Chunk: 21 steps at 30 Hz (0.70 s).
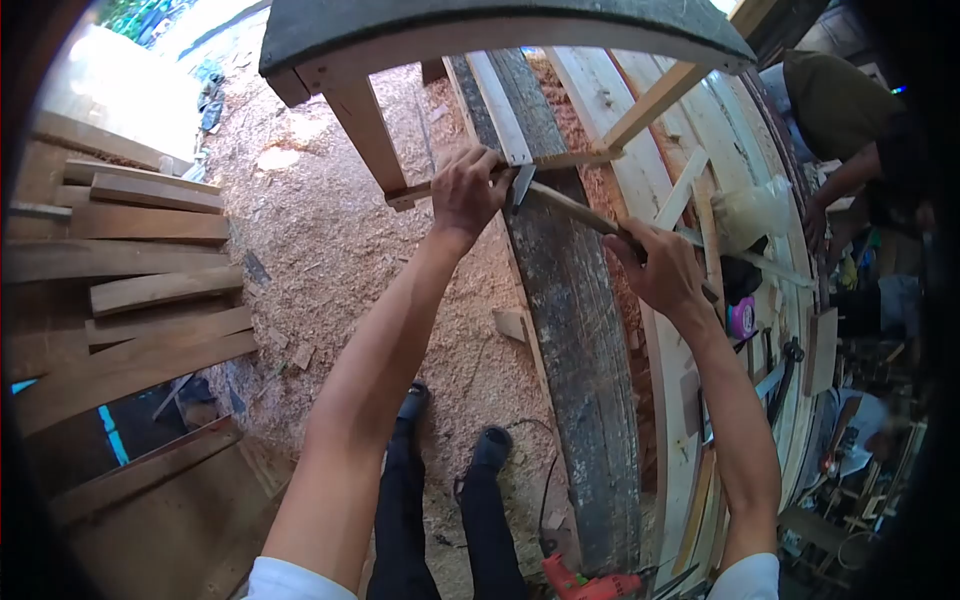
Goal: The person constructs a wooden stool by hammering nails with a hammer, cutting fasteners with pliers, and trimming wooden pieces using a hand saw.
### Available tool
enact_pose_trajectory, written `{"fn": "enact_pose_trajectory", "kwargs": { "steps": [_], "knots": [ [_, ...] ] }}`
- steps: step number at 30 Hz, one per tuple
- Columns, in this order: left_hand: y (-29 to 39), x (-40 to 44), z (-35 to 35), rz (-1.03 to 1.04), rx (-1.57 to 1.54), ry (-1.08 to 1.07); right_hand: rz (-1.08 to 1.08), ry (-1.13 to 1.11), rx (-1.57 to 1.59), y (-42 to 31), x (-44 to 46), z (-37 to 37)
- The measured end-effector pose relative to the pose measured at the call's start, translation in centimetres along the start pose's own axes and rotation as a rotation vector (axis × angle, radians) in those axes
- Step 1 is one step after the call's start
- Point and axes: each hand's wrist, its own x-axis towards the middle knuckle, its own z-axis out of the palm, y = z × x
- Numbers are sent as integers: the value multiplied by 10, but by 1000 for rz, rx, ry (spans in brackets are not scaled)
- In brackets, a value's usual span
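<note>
My right hand (660, 262) is closed around the wooden handle of a hammer (575, 210). The metal hammer head is beside the fingers of my left hand (467, 188), close to the end of a pale slat (497, 105). My left hand is wrapped over a thin wooden crossbar (575, 159), where that slat meets it; whether a nail is between the fingertips is hidden. The crossbar joins two legs of a wooden frame, which has a dark curved panel (500, 22) at the top of the view. Two small marks like nail heads show on the slat's end.
Beneath the frame runs a weathered plank (575, 330), with pale boards (640, 170) to its right. A red power drill (590, 582) lies at the bottom. Cut boards (150, 225) are stacked left. Wood shavings (340, 250) cover the ground. Another person's arm (845, 185) shows at right.
</note>
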Motion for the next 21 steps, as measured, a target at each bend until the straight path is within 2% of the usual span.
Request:
{"fn": "enact_pose_trajectory", "kwargs": {
  "steps": [5,8,11,14,16,17,19,21],
  "knots": [
    [3,3,-3,-66,-1,-23,-51,-62,39,9,26,-6],
    [1,6,-5,-43,30,-38,-62,-80,-65,11,29,-6],
    [-1,5,-6,-57,14,-94,-150,-3,40,10,27,-2],
    [-5,8,-4,-46,-25,-64,-43,-106,-6,14,31,5],
    [-5,6,-6,-15,56,-130,-164,45,97,10,23,10],
    [-2,5,-5,-16,55,-132,-162,43,98,13,24,8],
    [0,7,-3,-88,-5,-64,32,-82,64,17,30,4],
    [1,5,-3,-97,-6,-59,-20,-31,107,9,20,4]
  ]
}}
